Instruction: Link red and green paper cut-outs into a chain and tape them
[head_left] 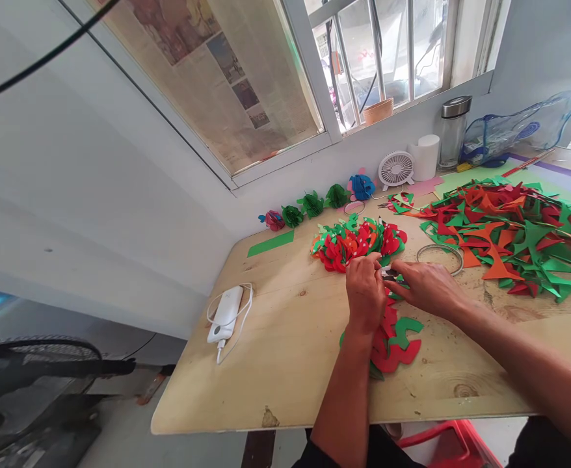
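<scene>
My left hand is closed in a pinch over the table, its fingertips together on something too small to make out. Close against it, my right hand is wrapped round what look like pliers, their metal jaws pointing at the left fingers. Just beyond the hands lies a pile of red, green and orange paper flower pieces. Under and in front of my wrists are more cut paper shapes in red and green, partly hidden by my left forearm. A coil of wire lies right beside my right hand.
Paper offcuts heap up at the right. Along the wall stand folded paper ornaments, a small fan, a white roll and a glass bottle. A power bank with its cable lies left, near a green strip.
</scene>
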